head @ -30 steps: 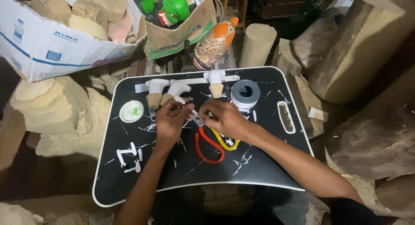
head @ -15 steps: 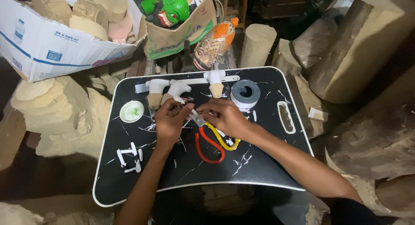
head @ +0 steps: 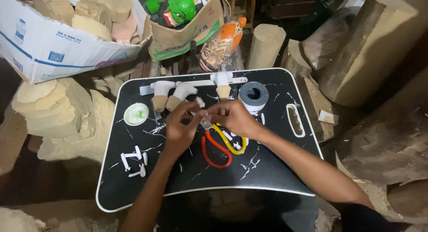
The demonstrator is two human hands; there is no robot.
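Two bare hands meet at the centre of a black marbled tray (head: 133,187). The left hand (head: 180,129) and right hand (head: 234,118) are both pinched closed around a small white piece (head: 200,102) held between the fingertips; its exact shape is too small to make out. Just below them lie red and yellow handled scissors (head: 220,145). Along the tray's top edge stand white and tan painted parts (head: 171,96), seemingly done, beside a roll of tape (head: 253,94). Small white bits (head: 135,160) wait lower left. A cardboard box (head: 49,47) is cut off upper left.
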